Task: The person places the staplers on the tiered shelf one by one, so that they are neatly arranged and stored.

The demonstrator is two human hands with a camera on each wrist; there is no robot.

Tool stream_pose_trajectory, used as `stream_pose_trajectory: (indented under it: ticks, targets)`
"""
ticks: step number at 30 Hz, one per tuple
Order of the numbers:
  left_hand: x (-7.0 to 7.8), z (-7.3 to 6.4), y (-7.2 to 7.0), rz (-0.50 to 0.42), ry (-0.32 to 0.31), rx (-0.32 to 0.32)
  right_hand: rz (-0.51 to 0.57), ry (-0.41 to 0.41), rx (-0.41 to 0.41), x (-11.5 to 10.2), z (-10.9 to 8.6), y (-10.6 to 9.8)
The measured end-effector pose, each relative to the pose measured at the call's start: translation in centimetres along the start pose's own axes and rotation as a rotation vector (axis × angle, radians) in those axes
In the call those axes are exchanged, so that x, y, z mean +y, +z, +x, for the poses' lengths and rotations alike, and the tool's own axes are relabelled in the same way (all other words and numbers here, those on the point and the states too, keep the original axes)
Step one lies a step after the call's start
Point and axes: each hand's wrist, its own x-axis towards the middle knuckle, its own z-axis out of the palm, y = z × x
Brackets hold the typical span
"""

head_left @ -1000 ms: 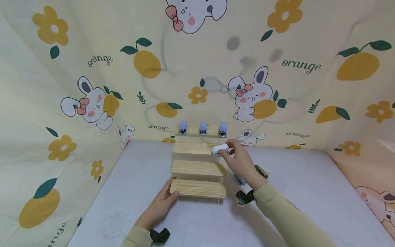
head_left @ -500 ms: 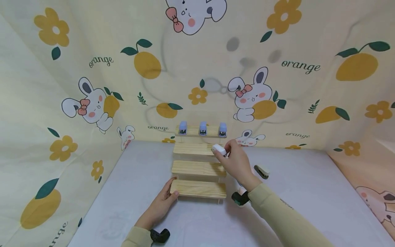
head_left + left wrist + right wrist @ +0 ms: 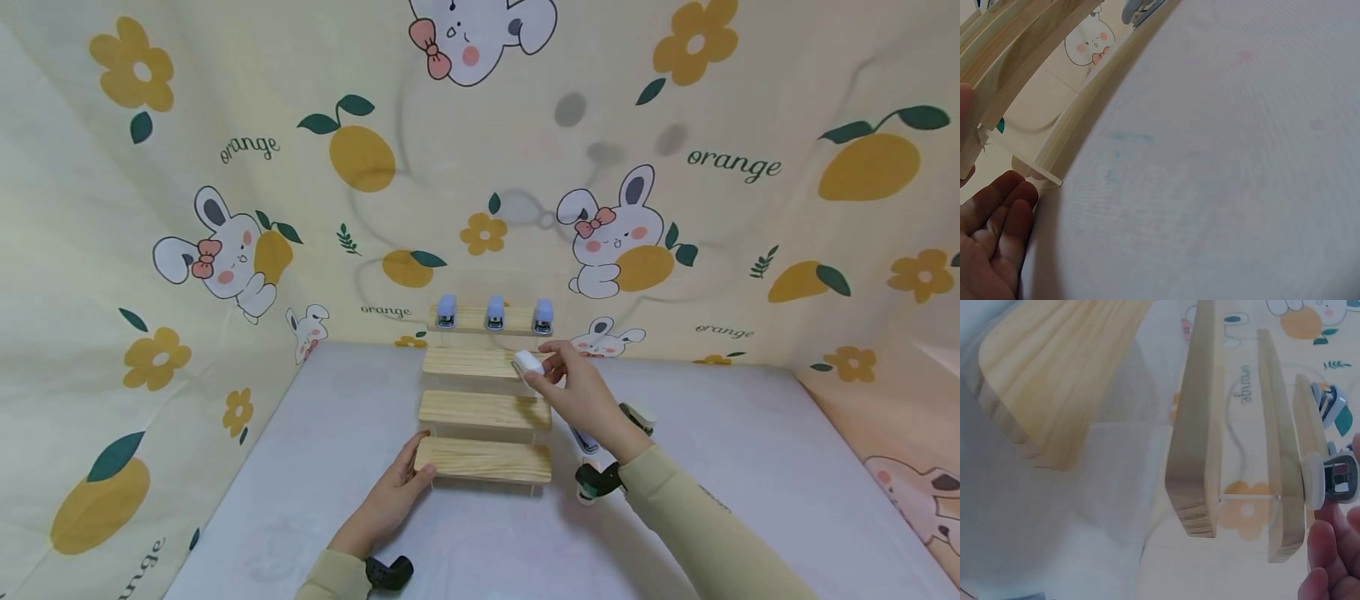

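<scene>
My right hand (image 3: 588, 396) pinches a small white stapler (image 3: 529, 362) between thumb and fingers, over the right end of the second-highest shelf (image 3: 468, 362). The right wrist view shows its metal end (image 3: 1340, 478) close by that shelf's end. My left hand (image 3: 390, 496) grips the left end of the lowest wooden shelf (image 3: 487, 460), thumb on the front edge. In the left wrist view the other fingers (image 3: 1013, 225) lie curled beside a clear support strip. Three blue staplers (image 3: 496, 312) stand in a row on the top shelf.
On the table right of the rack lie a blue stapler (image 3: 583, 440) and a dark and pale stapler (image 3: 637, 417). Another pale item (image 3: 587, 493) is partly hidden under the right wrist camera (image 3: 597, 479). A printed cloth backdrop (image 3: 495, 150) rises behind.
The white stapler has turned in the right fingers, from lying nearly sideways to pointing more front to back. The right wrist swung left, then back right. The left hand has stayed put.
</scene>
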Motion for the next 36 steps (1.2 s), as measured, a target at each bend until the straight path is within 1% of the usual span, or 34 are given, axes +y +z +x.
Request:
stream_pose_trajectory:
  ticks: [2,6,11,16,21,26,30,36]
  targets:
    - [0.0,0.0,0.0,-0.004,0.006,-0.003,0.002,-0.006,-0.010,-0.1,0.1,0.0]
    - [0.0,0.1,0.0,-0.014,-0.005,-0.005,-0.012,-0.018,-0.008,-0.4,0.3,0.0]
    - [-0.1,0.1,0.0,-0.006,-0.038,-0.005,-0.068,-0.022,0.061,-0.4,0.4,0.4]
    - [-0.2,0.0,0.0,0.005,-0.033,-0.001,-0.119,-0.007,0.132,-0.5,0.5,0.6]
    - [-0.2,0.0,-0.1,0.000,-0.028,-0.006,-0.133,-0.017,0.150,-0.6,0.5,0.8]
    - [-0.2,0.0,-0.1,-0.006,-0.027,-0.011,-0.123,-0.051,0.125,-0.8,0.6,1.1]
    - [-0.2,0.0,-0.1,-0.011,-0.028,-0.016,-0.087,-0.071,0.081,-0.9,1.0,1.1]
    - [0.1,0.0,-0.1,-0.025,-0.019,-0.023,-0.059,-0.035,-0.024,-0.9,1.7,0.9]
